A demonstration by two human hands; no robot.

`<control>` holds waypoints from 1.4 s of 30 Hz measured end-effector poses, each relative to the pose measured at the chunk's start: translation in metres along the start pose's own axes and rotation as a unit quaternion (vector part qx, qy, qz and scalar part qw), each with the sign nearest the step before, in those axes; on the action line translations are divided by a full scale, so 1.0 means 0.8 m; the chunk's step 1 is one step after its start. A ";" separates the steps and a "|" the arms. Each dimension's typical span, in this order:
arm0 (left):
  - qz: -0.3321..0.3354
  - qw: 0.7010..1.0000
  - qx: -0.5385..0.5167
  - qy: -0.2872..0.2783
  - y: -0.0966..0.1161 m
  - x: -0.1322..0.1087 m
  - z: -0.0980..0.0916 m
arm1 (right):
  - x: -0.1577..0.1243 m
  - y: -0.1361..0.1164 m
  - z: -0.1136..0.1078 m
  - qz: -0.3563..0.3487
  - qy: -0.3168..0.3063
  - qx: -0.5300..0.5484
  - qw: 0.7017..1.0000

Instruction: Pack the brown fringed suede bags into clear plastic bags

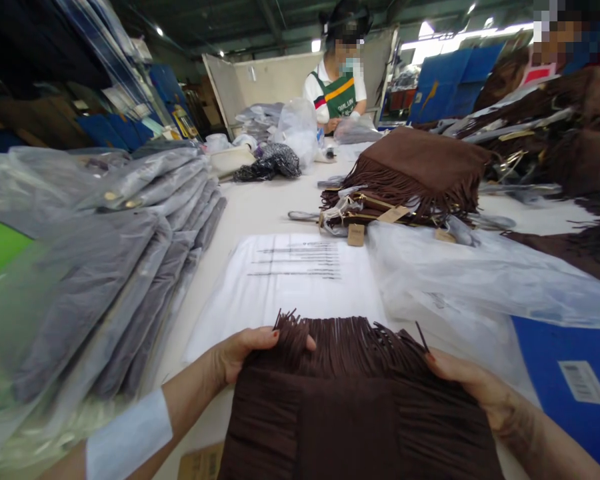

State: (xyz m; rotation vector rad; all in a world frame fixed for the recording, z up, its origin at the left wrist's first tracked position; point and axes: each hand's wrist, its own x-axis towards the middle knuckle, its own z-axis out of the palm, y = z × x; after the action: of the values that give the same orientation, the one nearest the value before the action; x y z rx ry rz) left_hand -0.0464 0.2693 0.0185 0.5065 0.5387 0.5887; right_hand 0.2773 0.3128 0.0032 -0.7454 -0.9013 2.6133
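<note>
A dark brown fringed bag (347,420) fills the lower middle of the view, its fringe edge pointing away from me. My left hand (247,350) grips its left side, the thumb on top of the fringe and a fingertip showing between the strands. On the right side, my right hand (460,373) holds the same bag with the thumb over the fringe; its other fingers are hidden beneath. Just beyond the bag lies a stack of white plastic bags (300,287) with printed black text. A brown cardboard tag (203,463) shows at the lower left of the bag.
Bagged grey items (105,287) are piled at left. Brown fringed bags (415,167) with tags are stacked ahead. Clear plastic (470,267) and a blue folder (570,380) with a barcode label lie at right. A co-worker (337,87) in a green apron stands across the table.
</note>
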 end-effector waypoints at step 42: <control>0.188 0.618 0.762 -0.043 -0.095 -0.035 0.107 | -0.027 0.106 0.075 -0.368 0.013 -0.646 0.669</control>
State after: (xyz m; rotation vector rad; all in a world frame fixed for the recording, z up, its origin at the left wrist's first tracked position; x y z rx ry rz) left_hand 0.0143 0.1719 0.0475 2.3379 0.7679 0.3534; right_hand 0.2543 0.2095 -0.0021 -0.4312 -2.3945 0.9427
